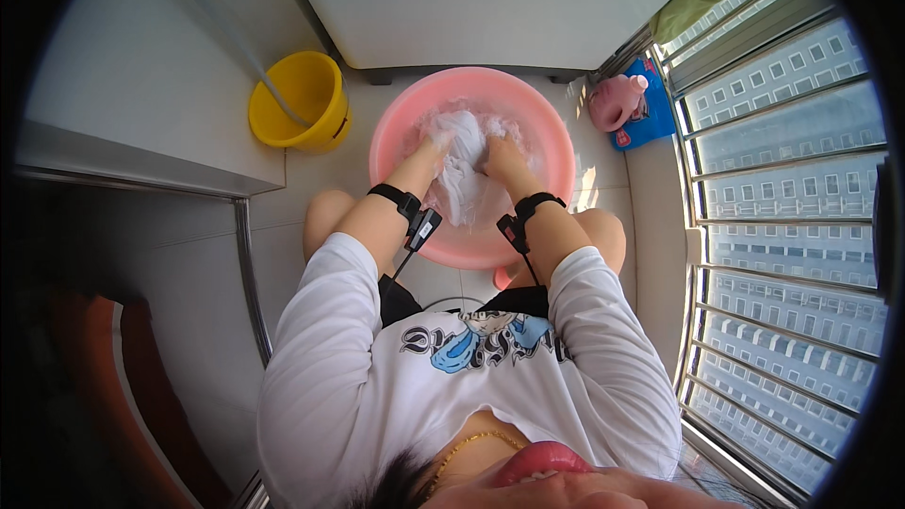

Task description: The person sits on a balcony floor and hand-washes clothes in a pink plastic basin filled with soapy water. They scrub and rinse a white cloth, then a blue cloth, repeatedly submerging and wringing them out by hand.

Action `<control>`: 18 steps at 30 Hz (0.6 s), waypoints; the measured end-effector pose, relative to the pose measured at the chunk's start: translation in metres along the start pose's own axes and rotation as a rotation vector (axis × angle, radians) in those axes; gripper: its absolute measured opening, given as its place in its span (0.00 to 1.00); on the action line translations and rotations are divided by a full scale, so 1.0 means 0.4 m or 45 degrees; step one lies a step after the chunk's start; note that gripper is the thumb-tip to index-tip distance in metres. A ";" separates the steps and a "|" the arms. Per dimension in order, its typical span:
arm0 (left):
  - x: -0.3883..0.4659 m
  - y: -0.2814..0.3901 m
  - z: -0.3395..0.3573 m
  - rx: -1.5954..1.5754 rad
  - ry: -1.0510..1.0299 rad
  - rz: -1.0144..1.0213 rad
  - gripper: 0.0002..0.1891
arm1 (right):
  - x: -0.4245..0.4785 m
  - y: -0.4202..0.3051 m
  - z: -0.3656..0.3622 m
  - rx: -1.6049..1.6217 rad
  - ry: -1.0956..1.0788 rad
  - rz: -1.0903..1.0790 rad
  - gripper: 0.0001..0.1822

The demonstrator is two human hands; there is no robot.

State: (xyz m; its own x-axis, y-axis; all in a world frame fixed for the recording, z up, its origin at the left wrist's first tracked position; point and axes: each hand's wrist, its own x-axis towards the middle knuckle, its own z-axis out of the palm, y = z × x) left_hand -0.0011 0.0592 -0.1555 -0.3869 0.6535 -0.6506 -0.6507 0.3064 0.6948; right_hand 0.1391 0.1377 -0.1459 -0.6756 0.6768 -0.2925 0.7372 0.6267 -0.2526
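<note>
A wet white cloth (463, 145) lies bunched in a round pink plastic basin (558, 148) of sudsy water. The upper part is heaped between my hands, and a twisted length trails toward me. My left hand (439, 144) grips its left side, with foam over the knuckles. On the opposite side my right hand (502, 154) has hold of the cloth, its fingertips partly hidden in folds and suds. Both forearms reach down over the near rim, each with a black strap and a small device on it.
A yellow bucket (332, 95) with a pole leaning in it stands at the left. A pink detergent bottle (614, 102) and a blue packet (654, 116) are at the right, by the barred window (785, 191). A white appliance (466, 7) rises behind the basin.
</note>
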 end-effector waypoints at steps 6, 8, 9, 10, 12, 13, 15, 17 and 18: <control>-0.143 0.092 0.072 -0.360 -0.183 -0.294 0.28 | 0.020 -0.030 -0.019 1.530 0.108 0.286 0.19; -0.136 0.103 0.048 -0.383 -0.142 -0.218 0.29 | -0.048 -0.110 -0.123 1.657 0.022 0.203 0.14; -0.130 0.101 0.042 -0.389 -0.129 -0.191 0.29 | -0.077 -0.126 -0.151 1.558 0.046 0.077 0.12; -0.139 0.110 0.044 -0.418 -0.135 -0.210 0.29 | -0.099 -0.136 -0.161 1.458 0.072 -0.049 0.10; -0.158 0.126 0.048 -0.477 -0.145 -0.247 0.28 | -0.136 -0.154 -0.149 1.293 0.268 -0.440 0.10; -0.140 0.115 0.044 -0.391 -0.210 -0.240 0.27 | -0.159 -0.171 -0.156 1.200 0.363 -0.630 0.11; -0.119 0.092 0.037 -0.341 -0.298 -0.240 0.25 | -0.181 -0.193 -0.168 1.244 0.266 -0.572 0.09; -0.107 0.071 0.035 -0.358 -0.311 -0.231 0.23 | -0.174 -0.199 -0.165 0.836 0.644 -0.743 0.10; -0.101 0.052 0.037 -0.411 -0.292 -0.228 0.22 | -0.176 -0.207 -0.176 0.867 0.656 -0.695 0.10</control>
State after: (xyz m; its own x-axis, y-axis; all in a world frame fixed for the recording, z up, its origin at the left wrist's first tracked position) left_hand 0.0108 0.0492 -0.1103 -0.1176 0.7579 -0.6417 -0.8793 0.2209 0.4220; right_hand 0.1245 0.0655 -0.0394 -0.7269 0.5486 0.4132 0.0674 0.6557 -0.7520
